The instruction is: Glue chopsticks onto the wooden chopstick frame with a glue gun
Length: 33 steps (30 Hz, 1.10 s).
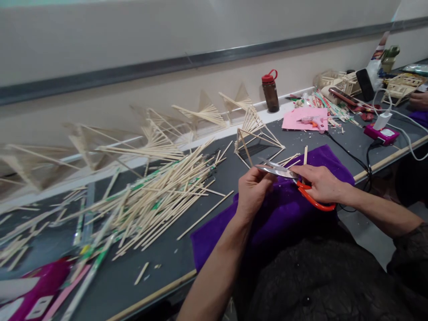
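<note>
Holding parted scissors point(316, 203) in right hand point(323, 183); left hand point(254, 191) pinched near blades point(277, 170), contents unclear. Closing them calls for clear fingertips.

No writing or numbers can be clearly read anywhere in view.

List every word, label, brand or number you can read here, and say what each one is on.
No text can be read.
Pale panels on the magenta box at the right and the magenta object at lower left: too blurred to read.
Green-marked wrapping among the sticks: nothing legible.
Red-capped bottle: no lettering can be made out.
</note>
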Motion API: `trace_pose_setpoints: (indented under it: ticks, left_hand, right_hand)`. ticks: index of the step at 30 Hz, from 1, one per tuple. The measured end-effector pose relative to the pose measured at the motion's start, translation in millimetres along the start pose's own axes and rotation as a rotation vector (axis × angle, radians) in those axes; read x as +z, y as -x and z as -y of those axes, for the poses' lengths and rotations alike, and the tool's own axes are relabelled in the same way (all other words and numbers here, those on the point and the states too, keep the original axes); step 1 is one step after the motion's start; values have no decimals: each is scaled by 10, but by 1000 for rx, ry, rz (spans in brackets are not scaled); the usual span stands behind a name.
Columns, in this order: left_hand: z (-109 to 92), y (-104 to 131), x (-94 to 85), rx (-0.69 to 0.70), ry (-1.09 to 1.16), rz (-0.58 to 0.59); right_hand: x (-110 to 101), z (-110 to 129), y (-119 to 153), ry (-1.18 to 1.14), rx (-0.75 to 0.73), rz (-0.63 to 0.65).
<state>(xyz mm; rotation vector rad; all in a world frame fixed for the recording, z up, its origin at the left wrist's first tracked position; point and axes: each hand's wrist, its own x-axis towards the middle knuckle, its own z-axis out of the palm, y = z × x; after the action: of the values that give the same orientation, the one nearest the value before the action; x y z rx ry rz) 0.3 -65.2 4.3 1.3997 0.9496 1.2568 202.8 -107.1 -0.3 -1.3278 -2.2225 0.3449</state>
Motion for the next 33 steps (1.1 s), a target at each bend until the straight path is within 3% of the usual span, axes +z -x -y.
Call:
trace_pose_setpoints:
  ticks: [5,16,33]
  left_hand:
    - [16,12,-26,23,-31,-32]
    - [175,30,-67,77,-83,44]
    - [127,25,-28,68,-47,16]
  right_hand:
    - [-32,46,-14,20,14,6]
    - [-125,102,18,7,35,99]
    - [-5,45,-42,-20,-12,15]
